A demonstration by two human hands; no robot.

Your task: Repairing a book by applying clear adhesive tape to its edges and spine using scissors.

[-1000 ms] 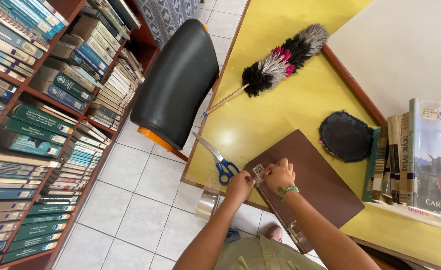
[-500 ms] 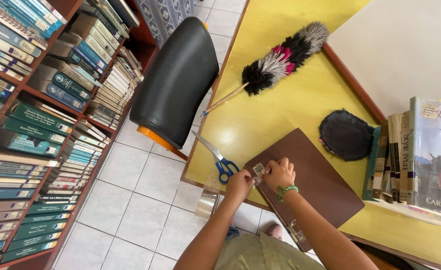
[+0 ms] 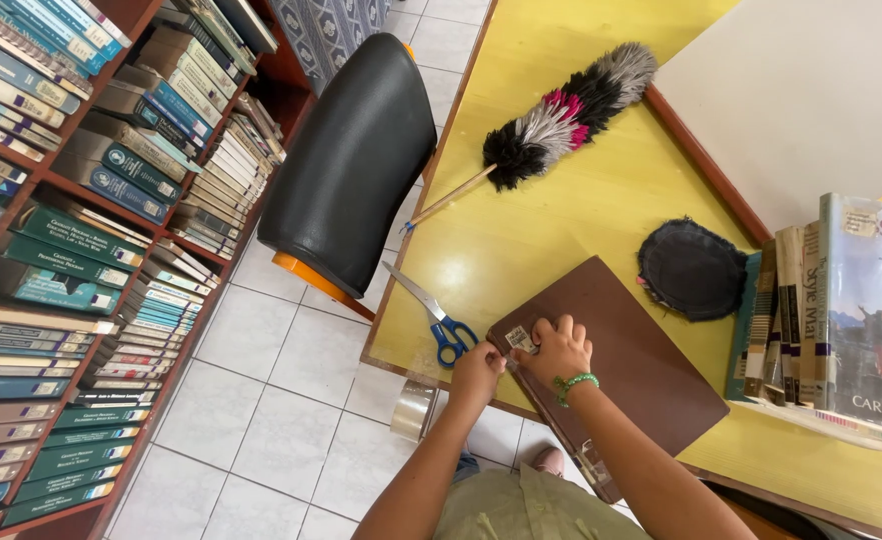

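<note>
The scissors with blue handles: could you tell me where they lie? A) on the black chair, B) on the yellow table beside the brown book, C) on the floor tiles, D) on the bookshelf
B: the scissors lie flat on the yellow table, just beside the brown book that both hands press on.

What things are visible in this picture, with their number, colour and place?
brown book: one, brown, lying flat at the table's near edge
small label: one, pale, on the brown book's corner, under the fingers
scissors: one, blue handles, left of the brown book
tape roll: one, clear, at the table edge
feather duster: one, black, grey and pink, far side of table
round pad: one, black, beside the upright books
upright books: several, mixed colours, right side
table: one, yellow
chair: one, black
bookshelf: one, full, left
left hand: at the book's corner
right hand: on the label, green bracelet
</note>
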